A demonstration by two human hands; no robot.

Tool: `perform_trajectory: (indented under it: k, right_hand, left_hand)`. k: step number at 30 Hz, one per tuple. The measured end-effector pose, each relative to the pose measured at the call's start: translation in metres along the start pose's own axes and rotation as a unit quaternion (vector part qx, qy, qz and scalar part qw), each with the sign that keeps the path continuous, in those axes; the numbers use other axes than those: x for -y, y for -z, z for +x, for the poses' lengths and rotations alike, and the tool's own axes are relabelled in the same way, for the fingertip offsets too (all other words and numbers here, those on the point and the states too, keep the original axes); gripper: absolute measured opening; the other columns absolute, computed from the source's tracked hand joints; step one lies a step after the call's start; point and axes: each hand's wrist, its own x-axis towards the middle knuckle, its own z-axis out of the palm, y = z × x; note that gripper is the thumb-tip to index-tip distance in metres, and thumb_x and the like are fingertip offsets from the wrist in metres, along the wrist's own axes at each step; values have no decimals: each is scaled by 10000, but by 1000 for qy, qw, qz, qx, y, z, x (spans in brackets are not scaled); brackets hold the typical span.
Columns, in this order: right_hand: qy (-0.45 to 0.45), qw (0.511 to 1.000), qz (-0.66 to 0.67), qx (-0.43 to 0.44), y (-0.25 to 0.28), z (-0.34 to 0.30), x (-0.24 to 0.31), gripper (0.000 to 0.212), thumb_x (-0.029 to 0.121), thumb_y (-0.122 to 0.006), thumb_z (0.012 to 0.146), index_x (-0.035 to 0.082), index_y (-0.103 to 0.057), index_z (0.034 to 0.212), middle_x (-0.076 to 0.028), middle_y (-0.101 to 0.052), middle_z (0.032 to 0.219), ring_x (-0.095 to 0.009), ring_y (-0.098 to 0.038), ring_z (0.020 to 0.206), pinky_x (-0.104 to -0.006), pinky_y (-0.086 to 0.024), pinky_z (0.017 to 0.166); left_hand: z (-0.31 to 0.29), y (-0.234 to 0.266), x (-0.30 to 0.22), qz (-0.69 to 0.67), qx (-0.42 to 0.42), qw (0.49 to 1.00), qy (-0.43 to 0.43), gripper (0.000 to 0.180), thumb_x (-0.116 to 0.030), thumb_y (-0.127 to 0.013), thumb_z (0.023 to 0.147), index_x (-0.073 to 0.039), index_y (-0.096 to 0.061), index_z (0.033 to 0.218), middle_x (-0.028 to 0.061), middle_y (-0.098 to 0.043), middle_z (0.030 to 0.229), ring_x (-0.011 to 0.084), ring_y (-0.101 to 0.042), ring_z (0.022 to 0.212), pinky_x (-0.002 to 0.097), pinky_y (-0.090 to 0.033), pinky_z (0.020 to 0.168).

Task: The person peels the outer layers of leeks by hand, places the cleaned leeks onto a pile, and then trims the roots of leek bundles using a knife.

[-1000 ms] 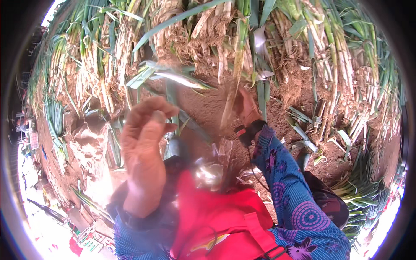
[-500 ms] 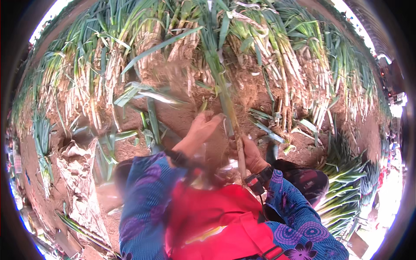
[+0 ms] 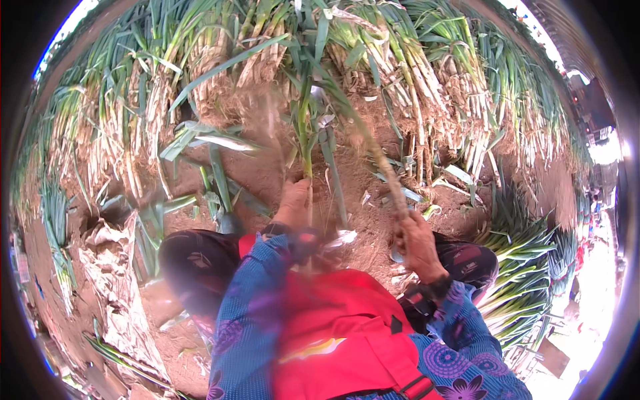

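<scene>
My left hand [image 3: 293,204] is closed around a green onion [image 3: 305,137], whose leaves rise away from me and whose pale lower stem hangs below the fist. Motion smears part of that wrist. To the right, my right hand [image 3: 419,247] grips the pale lower end of a long, brownish green onion stalk [image 3: 377,155]. This stalk slants up and to the left, its top reaching the leaves at the far side. A strip of loose green leaf [image 3: 332,170] hangs or lies between the two hands; I cannot tell which.
Rows of green onion bundles [image 3: 427,87] arc across the far side, roots toward me. Cut leaves [image 3: 219,179] litter the soil. A crumpled pale sack [image 3: 117,280] lies at left. More green onions [image 3: 517,280] are piled by my right knee.
My hands have moved apart. My right hand has shifted right and toward me with its stalk, and my left hand has come nearer, closed on a green onion. The view has turned slightly.
</scene>
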Motion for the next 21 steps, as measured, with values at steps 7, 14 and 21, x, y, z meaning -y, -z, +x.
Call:
perform_trajectory:
  k: [7, 14, 21]
  right_hand:
    - [138, 988, 59, -42, 39, -53, 52, 231, 194, -504, 941, 26, -514, 1099, 22, -457, 696, -57, -430, 530, -176, -326, 410]
    - [233, 960, -75, -138, 94, -109, 104, 243, 259, -551, 936, 44, -536, 1048, 31, -486, 670, -14, -380, 471, -162, -252, 362]
    - [277, 832, -421, -233, 171, -116, 239, 345, 313, -631, 857, 25, -564, 1034, 54, -494, 649, -11, -404, 480, -171, -277, 393]
  left_hand:
    - [19, 44, 10, -28, -6, 999, 13, 156, -154, -550, 854, -29, -604, 928, 79, -592, 730, 200, -566, 607, 343, -465, 526]
    - [19, 82, 29, -17, -26, 995, 94, 201, -234, -519, 910, -55, -599, 864, 62, -576, 686, 185, -540, 535, 339, -440, 476]
    - [40, 101, 53, -2, -31, 992, 123, 223, -239, -598, 860, -61, -632, 991, 54, -580, 719, 175, -543, 564, 341, -421, 470]
